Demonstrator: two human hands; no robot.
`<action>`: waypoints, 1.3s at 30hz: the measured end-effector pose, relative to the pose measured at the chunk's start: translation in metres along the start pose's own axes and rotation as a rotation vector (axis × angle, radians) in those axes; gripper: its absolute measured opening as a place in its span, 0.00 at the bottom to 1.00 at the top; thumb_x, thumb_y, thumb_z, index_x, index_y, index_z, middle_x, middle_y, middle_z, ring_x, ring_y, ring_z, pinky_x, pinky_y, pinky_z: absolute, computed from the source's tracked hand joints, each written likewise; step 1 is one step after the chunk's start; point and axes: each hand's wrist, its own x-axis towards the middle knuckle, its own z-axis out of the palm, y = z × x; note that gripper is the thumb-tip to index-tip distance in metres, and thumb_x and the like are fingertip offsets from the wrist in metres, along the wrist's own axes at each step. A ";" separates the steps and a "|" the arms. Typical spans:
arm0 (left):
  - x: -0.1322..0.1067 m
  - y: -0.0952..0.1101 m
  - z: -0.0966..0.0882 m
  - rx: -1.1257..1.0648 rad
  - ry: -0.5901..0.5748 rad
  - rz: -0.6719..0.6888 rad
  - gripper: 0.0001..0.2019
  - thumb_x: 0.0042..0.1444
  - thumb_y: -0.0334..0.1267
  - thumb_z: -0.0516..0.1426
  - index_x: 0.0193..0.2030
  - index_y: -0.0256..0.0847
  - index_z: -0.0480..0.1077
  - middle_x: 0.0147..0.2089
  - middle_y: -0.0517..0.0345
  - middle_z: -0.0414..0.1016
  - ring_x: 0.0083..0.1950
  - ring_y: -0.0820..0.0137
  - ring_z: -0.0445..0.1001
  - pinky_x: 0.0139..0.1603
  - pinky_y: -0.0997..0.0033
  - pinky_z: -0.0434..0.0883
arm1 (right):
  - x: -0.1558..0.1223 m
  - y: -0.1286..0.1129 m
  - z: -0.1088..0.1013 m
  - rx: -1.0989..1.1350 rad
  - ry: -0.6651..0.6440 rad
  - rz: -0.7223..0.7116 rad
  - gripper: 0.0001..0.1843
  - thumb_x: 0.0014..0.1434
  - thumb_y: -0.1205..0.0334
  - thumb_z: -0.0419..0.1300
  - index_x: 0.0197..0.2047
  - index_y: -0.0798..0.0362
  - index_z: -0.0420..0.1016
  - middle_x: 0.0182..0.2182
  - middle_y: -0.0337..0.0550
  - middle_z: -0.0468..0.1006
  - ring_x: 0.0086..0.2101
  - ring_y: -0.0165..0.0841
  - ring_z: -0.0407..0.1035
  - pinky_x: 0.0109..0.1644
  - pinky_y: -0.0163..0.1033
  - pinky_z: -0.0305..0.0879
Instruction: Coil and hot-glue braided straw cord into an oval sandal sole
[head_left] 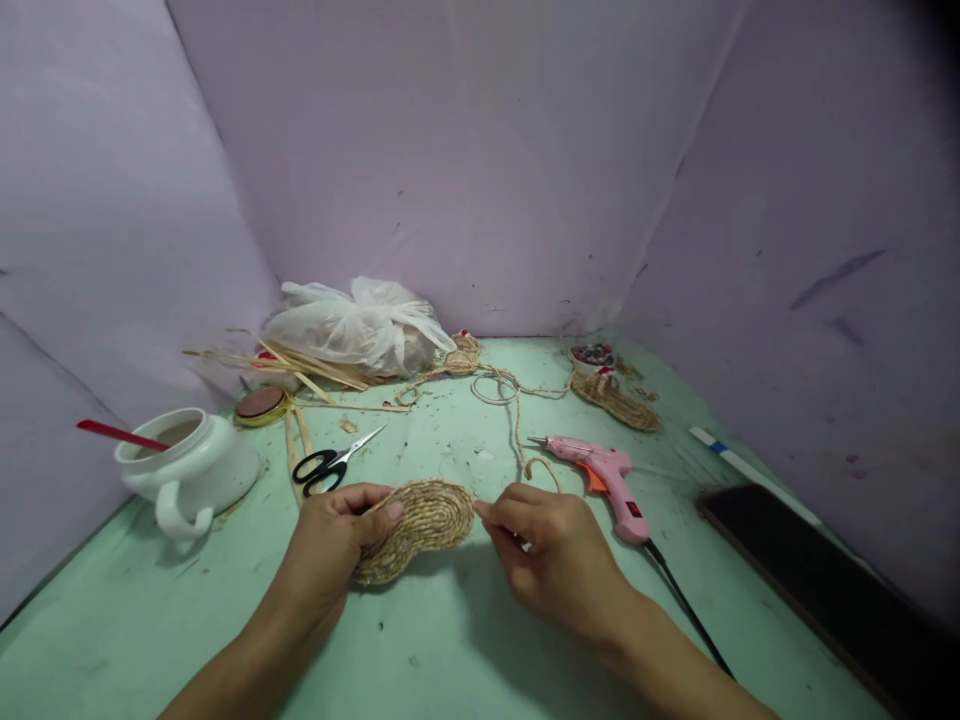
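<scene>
My left hand [349, 530] grips a sole-shaped piece of coiled straw cord [435, 515], thumb on top and fingers beneath. At the piece's right end, my right hand [544, 545] is closed in a pinch on the straw cord [519, 430], which runs from the back of the table and passes behind this hand. The exact spot between the fingertips is mostly hidden. A pink glue gun [600, 465] lies just beyond my right hand, nozzle pointing left. Black-handled scissors [337, 460] lie with blades apart beyond my left hand.
At left stands a white pot [202, 470] with a red stick [120, 434] in it. Behind are a round tin [260, 402], straw strips [322, 370] and a white plastic bag [360, 330]. Another straw sole [615, 402] lies back right; a dark phone-like slab [810, 590] lies at right.
</scene>
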 end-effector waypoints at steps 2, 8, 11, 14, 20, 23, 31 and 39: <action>0.002 -0.003 0.001 0.003 0.004 -0.030 0.12 0.30 0.36 0.68 0.24 0.33 0.74 0.20 0.57 0.76 0.21 0.71 0.71 0.26 0.73 0.67 | 0.001 0.001 -0.001 -0.014 -0.037 0.021 0.13 0.51 0.73 0.53 0.30 0.53 0.79 0.22 0.42 0.75 0.23 0.31 0.68 0.27 0.33 0.57; 0.000 -0.009 0.004 0.340 -0.129 0.020 0.11 0.41 0.43 0.61 0.23 0.36 0.70 0.18 0.61 0.67 0.21 0.71 0.66 0.24 0.73 0.60 | 0.006 0.008 0.003 -0.033 -0.176 0.173 0.14 0.54 0.72 0.52 0.30 0.49 0.77 0.29 0.44 0.80 0.31 0.38 0.73 0.33 0.38 0.60; -0.007 -0.010 0.005 0.870 -0.140 0.268 0.12 0.50 0.43 0.53 0.27 0.37 0.72 0.26 0.54 0.70 0.31 0.63 0.69 0.32 0.67 0.63 | 0.006 0.010 0.008 -0.075 -0.219 0.197 0.11 0.54 0.70 0.54 0.30 0.50 0.77 0.32 0.46 0.80 0.34 0.41 0.73 0.33 0.40 0.60; -0.015 -0.011 0.006 1.296 -0.097 0.459 0.19 0.53 0.39 0.49 0.48 0.35 0.71 0.42 0.43 0.71 0.46 0.54 0.67 0.46 0.56 0.62 | 0.005 0.010 0.012 -0.130 -0.227 0.194 0.12 0.55 0.70 0.54 0.35 0.50 0.78 0.36 0.47 0.79 0.35 0.41 0.73 0.32 0.40 0.59; -0.028 -0.013 0.010 1.316 -0.186 0.424 0.29 0.50 0.50 0.53 0.58 0.38 0.63 0.52 0.42 0.66 0.52 0.51 0.63 0.52 0.52 0.59 | 0.003 0.007 0.012 -0.166 -0.308 0.203 0.10 0.56 0.66 0.55 0.40 0.50 0.76 0.37 0.44 0.76 0.36 0.39 0.72 0.34 0.40 0.60; -0.029 -0.019 0.013 1.283 -0.198 0.419 0.33 0.45 0.53 0.57 0.57 0.39 0.64 0.51 0.43 0.66 0.51 0.51 0.62 0.52 0.51 0.59 | 0.002 0.006 0.011 -0.160 -0.355 0.172 0.12 0.54 0.62 0.59 0.43 0.50 0.74 0.39 0.46 0.74 0.37 0.40 0.70 0.36 0.41 0.61; -0.026 -0.024 0.018 1.297 -0.204 0.493 0.27 0.46 0.50 0.58 0.53 0.40 0.67 0.46 0.44 0.67 0.48 0.52 0.63 0.49 0.49 0.60 | 0.002 0.005 0.015 -0.144 -0.400 0.183 0.15 0.50 0.63 0.63 0.43 0.51 0.73 0.40 0.47 0.72 0.40 0.42 0.66 0.40 0.45 0.62; -0.017 -0.003 -0.006 1.055 -0.283 0.285 0.39 0.45 0.50 0.58 0.64 0.45 0.51 0.59 0.46 0.62 0.57 0.52 0.64 0.53 0.58 0.62 | 0.001 0.007 0.015 -0.141 -0.366 0.204 0.18 0.50 0.64 0.63 0.46 0.52 0.71 0.38 0.46 0.73 0.39 0.42 0.67 0.38 0.45 0.62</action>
